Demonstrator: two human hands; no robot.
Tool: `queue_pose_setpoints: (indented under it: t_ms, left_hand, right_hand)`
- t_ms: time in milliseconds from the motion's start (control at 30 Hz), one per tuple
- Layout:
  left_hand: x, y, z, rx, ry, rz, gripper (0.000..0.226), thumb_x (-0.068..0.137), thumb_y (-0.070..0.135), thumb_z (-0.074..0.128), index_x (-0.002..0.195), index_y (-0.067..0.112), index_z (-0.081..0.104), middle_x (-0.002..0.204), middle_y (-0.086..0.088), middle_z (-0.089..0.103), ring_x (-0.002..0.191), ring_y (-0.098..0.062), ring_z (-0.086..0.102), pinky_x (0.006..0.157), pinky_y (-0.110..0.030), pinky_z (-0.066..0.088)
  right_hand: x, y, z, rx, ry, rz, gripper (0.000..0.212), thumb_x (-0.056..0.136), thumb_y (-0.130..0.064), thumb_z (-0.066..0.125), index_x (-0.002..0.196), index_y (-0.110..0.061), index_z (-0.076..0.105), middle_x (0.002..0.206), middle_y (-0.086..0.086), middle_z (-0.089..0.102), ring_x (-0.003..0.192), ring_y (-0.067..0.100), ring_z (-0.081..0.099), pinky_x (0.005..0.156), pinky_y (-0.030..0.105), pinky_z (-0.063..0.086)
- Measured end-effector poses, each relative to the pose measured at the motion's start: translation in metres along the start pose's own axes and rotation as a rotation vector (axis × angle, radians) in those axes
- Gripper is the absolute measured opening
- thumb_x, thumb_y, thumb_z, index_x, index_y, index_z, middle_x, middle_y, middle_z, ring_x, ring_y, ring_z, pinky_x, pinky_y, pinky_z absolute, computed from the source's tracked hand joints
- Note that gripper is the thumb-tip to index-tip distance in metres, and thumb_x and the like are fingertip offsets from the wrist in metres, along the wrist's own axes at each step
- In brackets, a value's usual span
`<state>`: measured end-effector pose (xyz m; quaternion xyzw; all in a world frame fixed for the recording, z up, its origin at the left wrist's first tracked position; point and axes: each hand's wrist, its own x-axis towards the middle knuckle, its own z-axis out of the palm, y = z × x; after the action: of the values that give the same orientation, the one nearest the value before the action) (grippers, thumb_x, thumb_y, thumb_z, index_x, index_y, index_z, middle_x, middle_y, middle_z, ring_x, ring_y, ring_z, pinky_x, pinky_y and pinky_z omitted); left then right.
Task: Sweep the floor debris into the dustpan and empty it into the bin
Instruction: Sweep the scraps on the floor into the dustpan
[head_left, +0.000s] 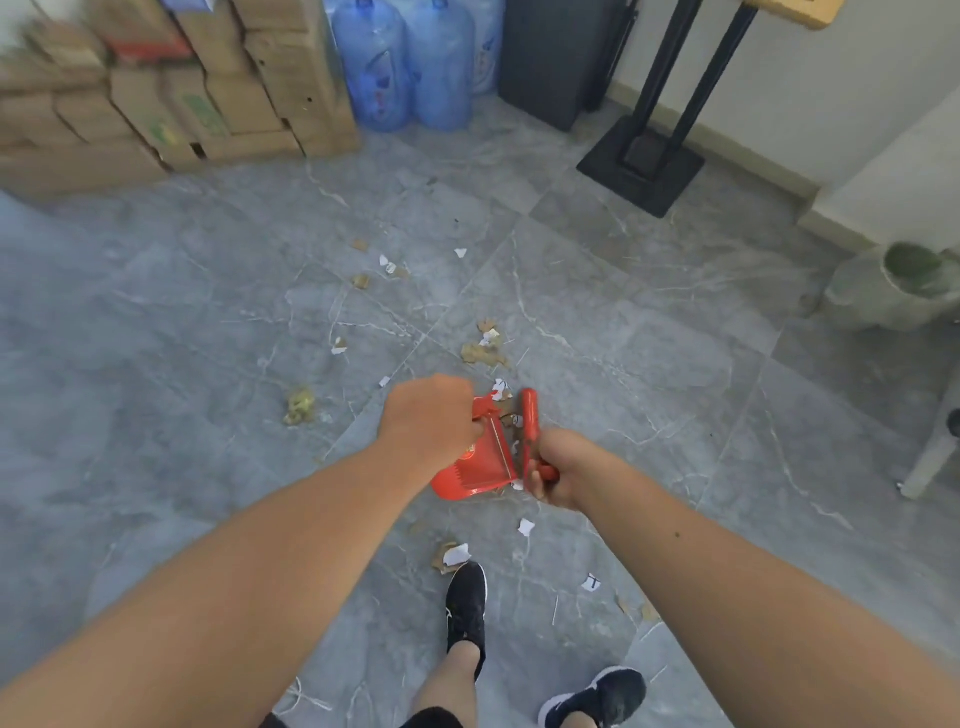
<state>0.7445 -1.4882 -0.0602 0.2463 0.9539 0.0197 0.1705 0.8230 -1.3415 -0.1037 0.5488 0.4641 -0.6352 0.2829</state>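
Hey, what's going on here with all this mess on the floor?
A person is cleaning up. Their left hand grips a red dustpan, and their right hand holds a red brush right beside it. Paper and cardboard scraps lie scattered over the grey tiled floor, ahead of the pan and near the person's shoes, so most of the sweeping is not yet done. The lined bin stands off to the right.

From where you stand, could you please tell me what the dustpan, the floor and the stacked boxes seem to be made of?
The dustpan looks like moulded plastic: glossy, uniform red. The floor is probably polished stone-look tile: grey, white veins, straight joints. The stacked boxes seem cardboard: matt brown, creased edges, though blurred.
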Motion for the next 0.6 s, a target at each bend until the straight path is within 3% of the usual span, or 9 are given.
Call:
queue_pose_setpoints:
  t_ms: [133,300,400,600]
  left_hand:
    - [-0.002,-0.022,-0.003,-0.017,0.014,-0.031,0.029,0.09,0.051,0.055,0.077,0.027,0.045,0.093,0.0,0.066,0.088,-0.025,0.065,0.065,-0.031,0.04]
    - [-0.006,-0.037,-0.011,0.031,0.015,-0.054,0.025,0.09,0.047,0.056,0.095,0.023,0.06,0.098,-0.001,0.066,0.095,-0.026,0.065,0.069,-0.032,0.041]
    - [-0.004,-0.04,-0.018,0.046,0.013,-0.058,0.028,0.089,0.05,0.056,0.096,0.024,0.062,0.097,0.0,0.067,0.093,-0.026,0.065,0.073,-0.034,0.048]
    - [0.001,-0.014,-0.038,0.103,0.007,-0.001,0.029,0.091,0.048,0.054,0.097,0.021,0.064,0.101,-0.002,0.067,0.096,-0.027,0.066,0.078,-0.035,0.05]
  right_hand:
    - [-0.006,-0.007,0.023,-0.051,-0.025,-0.007,0.026,0.091,-0.001,0.028,0.082,-0.013,0.048,0.035,0.001,0.047,0.024,0.009,0.04,0.03,0.011,0.034]
    - [-0.018,-0.011,0.03,-0.042,-0.015,-0.012,0.023,0.091,0.004,0.03,0.079,-0.008,0.046,0.037,0.001,0.04,0.027,0.008,0.036,0.031,0.012,0.035]
    - [-0.025,-0.012,0.02,-0.004,-0.004,-0.019,0.025,0.093,0.002,0.034,0.074,-0.007,0.047,0.045,0.002,0.038,0.038,0.008,0.036,0.034,0.011,0.033]
    - [-0.04,-0.008,-0.018,0.022,0.034,-0.016,0.024,0.09,0.005,0.03,0.077,-0.006,0.047,0.037,0.003,0.044,0.047,0.011,0.035,0.035,0.011,0.031]
